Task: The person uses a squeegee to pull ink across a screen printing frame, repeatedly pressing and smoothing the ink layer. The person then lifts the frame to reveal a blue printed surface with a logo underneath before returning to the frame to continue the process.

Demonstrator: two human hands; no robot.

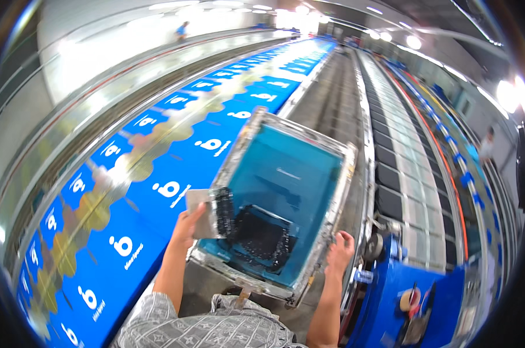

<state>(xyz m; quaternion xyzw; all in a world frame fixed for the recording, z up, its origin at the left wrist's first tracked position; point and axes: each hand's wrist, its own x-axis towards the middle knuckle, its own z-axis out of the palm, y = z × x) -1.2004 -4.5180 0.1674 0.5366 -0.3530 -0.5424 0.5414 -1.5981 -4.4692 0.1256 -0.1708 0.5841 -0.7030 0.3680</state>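
In front of me is a screen-printing frame (285, 168) with teal mesh and a pale, ink-stained rim, tilted across the aisle. Wet black ink (262, 232) lies in the lower part of its mesh. My left hand (188, 225) grips a squeegee (207, 216) by its pale handle, over the frame's left edge. Black ink coats the squeegee's side that faces the mesh. Just off the frame's right rim is my right hand (339, 252), its fingers curled. Whether it pinches anything is hidden.
A long table with blue printed panels (140, 203), white logos on them, runs along my left. Another long table (410, 174) with dark panels is on my right. At lower right stands a blue cart (384, 301) holding a tape roll (410, 300). Distant people (182, 30) stand beyond.
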